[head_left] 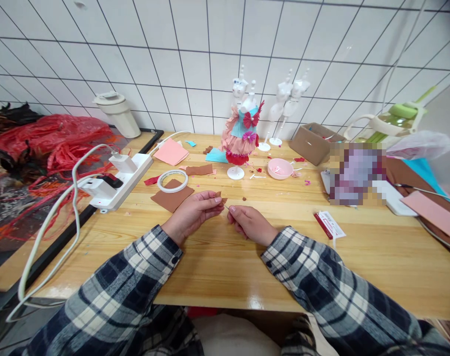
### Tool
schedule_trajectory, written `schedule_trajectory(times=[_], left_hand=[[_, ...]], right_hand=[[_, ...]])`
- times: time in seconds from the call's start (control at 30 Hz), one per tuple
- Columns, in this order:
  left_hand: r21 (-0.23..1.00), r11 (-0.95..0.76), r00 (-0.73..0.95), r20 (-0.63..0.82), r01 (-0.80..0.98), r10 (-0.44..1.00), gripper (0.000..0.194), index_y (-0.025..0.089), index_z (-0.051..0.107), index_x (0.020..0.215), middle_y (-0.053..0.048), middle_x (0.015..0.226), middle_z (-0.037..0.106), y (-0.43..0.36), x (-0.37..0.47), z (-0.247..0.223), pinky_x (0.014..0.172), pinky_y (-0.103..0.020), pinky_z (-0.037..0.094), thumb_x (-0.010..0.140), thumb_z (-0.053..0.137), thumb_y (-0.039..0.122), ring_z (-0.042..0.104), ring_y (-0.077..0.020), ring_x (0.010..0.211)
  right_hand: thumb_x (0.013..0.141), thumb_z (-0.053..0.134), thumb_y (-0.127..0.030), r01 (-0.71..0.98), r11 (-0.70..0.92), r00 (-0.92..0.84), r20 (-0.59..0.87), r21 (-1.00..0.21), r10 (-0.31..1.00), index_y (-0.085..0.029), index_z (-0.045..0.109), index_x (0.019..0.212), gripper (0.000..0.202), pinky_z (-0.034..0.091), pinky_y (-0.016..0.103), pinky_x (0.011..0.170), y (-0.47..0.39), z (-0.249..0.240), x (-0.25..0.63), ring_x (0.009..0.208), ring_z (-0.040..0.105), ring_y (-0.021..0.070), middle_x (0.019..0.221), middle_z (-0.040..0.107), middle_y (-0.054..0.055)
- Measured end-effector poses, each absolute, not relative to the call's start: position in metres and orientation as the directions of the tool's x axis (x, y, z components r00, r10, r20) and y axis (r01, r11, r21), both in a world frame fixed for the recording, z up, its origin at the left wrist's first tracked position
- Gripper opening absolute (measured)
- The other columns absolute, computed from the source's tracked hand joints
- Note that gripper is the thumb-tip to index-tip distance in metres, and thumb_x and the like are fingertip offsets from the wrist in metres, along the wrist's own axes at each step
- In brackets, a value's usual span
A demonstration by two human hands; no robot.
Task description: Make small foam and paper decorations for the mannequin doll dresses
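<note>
My left hand (pixel 200 210) is closed, pinching a small piece of brown crepe paper (pixel 224 200) between thumb and fingers. Facing it, my right hand (pixel 250 223) is closed on a thin, dark stick-like thing (pixel 227 207) whose tip points at the paper; its exact kind is too small to tell. Under and behind my left wrist lies a brown crepe paper sheet (pixel 165 198), with a roll of white tape (pixel 172 181) resting on it. Beyond both hands stands a small white doll-sized dress form wearing a pink and blue paper dress (pixel 243 133) with bows.
Bare white dress forms (pixel 282 99) stand by the tiled wall. A pink bowl (pixel 280 168), paper scraps, a cardboard box (pixel 314 142) and a red-white tag (pixel 329 225) lie around. A power strip (pixel 126 180) with cables and a cream cup (pixel 117 113) are at left.
</note>
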State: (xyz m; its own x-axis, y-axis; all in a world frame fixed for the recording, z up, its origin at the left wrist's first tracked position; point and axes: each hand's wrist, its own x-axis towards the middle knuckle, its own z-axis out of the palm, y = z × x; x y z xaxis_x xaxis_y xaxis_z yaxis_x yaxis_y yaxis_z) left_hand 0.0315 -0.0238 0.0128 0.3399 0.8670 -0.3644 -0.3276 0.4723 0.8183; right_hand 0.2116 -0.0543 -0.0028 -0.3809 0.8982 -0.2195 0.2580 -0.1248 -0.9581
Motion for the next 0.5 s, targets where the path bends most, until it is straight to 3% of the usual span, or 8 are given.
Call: schedule_trajectory(times=[0.5], left_hand=[[0.816,0.484,0.357,-0.371,-0.314,0.857,0.018,0.012,0.064,0.083,-0.003,0.079,0.069,-0.0231,0.0313,0.0117,0.073,-0.021,0.053,0.069,0.075,0.012,0.067,-0.0115,0.071]], right_hand=[[0.093,0.035,-0.051,0.236,-0.142,-0.394,-0.228,-0.961,0.89,-0.019,0.046,0.071,0.04,0.03,0.018,0.04,-0.0533,-0.0022,0.2112,0.039,0.034,0.0063,0.046,0.039,-0.008]])
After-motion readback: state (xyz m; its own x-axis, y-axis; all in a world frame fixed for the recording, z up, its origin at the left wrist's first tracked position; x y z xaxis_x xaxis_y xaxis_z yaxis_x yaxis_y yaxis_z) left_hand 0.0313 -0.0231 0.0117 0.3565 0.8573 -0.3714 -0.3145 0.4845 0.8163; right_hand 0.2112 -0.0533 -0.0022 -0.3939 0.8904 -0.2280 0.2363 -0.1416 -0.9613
